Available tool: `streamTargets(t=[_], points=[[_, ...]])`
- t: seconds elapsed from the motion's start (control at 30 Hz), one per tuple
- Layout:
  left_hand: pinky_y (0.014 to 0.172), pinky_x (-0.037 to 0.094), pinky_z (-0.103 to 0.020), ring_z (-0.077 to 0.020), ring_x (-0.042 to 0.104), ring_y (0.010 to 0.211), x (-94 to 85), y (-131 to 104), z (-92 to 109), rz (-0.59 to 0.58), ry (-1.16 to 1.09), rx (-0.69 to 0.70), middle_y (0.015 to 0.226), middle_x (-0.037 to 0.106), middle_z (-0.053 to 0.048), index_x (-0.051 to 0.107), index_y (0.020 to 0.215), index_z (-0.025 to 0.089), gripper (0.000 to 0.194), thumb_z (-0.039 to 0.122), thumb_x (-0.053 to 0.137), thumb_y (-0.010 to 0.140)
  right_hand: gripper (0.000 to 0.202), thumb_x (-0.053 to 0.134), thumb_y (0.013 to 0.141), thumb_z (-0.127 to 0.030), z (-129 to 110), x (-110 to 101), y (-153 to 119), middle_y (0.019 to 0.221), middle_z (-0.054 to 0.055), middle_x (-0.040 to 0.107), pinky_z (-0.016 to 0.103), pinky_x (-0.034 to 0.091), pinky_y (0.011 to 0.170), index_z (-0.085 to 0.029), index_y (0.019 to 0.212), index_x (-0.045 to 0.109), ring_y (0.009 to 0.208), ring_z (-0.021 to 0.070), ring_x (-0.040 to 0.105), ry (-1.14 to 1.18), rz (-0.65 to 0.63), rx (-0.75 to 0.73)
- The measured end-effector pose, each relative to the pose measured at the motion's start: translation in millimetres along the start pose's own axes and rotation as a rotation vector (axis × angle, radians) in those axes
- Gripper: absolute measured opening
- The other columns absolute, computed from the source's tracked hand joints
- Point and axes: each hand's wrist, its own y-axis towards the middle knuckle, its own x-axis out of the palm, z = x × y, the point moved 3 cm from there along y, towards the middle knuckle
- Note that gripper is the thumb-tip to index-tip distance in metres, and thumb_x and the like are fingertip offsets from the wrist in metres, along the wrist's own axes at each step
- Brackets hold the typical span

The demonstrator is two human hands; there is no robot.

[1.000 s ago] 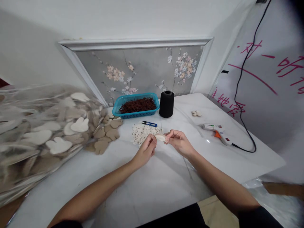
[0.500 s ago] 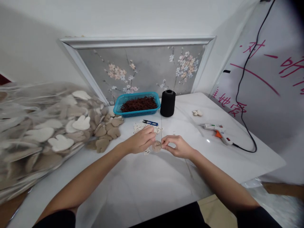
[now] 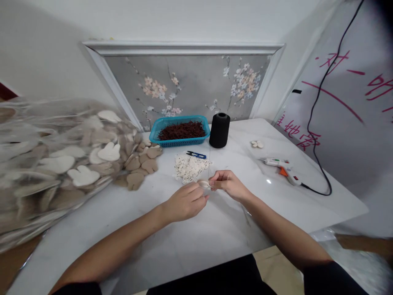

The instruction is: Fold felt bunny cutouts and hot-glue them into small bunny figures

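Room to pass runs over the bench (image 3: 190, 239) right of the black cone (image 3: 219, 132), as far as the small white pieces (image 3: 259, 144) and glue gun (image 3: 280, 164). The blue basket (image 3: 181, 143) blocks the cone's left, the framed panel (image 3: 193, 82) its back, the pale pile (image 3: 188, 167) its front left.

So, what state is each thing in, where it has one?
Turquoise plastic basket, holding dark red strands.
Black thread cone, upright.
Blue-handled snips, lying flat; blades unclear.
White, orange-triggered glue gun, on its side, cord attached; power unclear.
Clear plastic bag, full of beige and white pieces.
Small pale piece, pinched in right hand.
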Motion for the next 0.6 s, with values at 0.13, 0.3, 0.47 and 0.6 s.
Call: streamTargets(t=[0.13, 0.3, 0.47, 0.6], points=[[0.059, 0.027, -0.027, -0.0084, 0.033, 0.061, -12.1, 0, 9, 0.009, 0.041, 0.024, 0.061, 0.037, 0.002, 0.038, 0.064, 0.016, 0.025, 0.014, 0.058, 0.079, 0.018, 0.068, 0.072, -0.029, -14, 10, -16, 0.074, 0.004, 0.065, 0.028, 0.048, 0.063, -0.015, 0.069, 0.057, 0.065, 0.0133, 0.060, -0.197, 0.018, -0.157], [0.057, 0.026, -0.026, -0.0089, 0.031, 0.060, -17.1, -1, 13, 0.001, 0.088, -0.034, 0.059, 0.036, 0.002, 0.037, 0.063, 0.016, 0.028, 0.018, 0.060, 0.079, 0.008, 0.054, 0.083, -0.017, -47, 22, -41, 0.090, 0.006, 0.066, 0.032, 0.049, 0.076, -0.019, 0.077, 0.057, 0.084, 0.0174, 0.063, -0.765, 0.025, -0.645], [0.058, 0.029, -0.025, -0.0092, 0.033, 0.062, -8.6, 7, 11, 0.014, 0.095, -0.117, 0.062, 0.038, 0.000, 0.038, 0.061, 0.015, 0.028, 0.022, 0.056, 0.082, 0.008, 0.054, 0.080, -0.014, -80, 12, -43, 0.082, 0.004, 0.067, 0.029, 0.048, 0.066, -0.018, 0.078, 0.061, 0.069, 0.0151, 0.061, -1.008, -0.016, -0.620], [0.056, 0.030, -0.022, -0.0076, 0.033, 0.060, -2.6, 26, 5, 0.098, -0.005, -0.246, 0.062, 0.036, 0.001, 0.036, 0.060, 0.015, 0.030, 0.023, 0.053, 0.084, 0.005, 0.062, 0.071, -0.016, -99, -10, -25, 0.064, 0.003, 0.065, 0.026, 0.045, 0.052, -0.016, 0.067, 0.065, 0.056, 0.0145, 0.059, -0.860, 0.035, -0.308]])
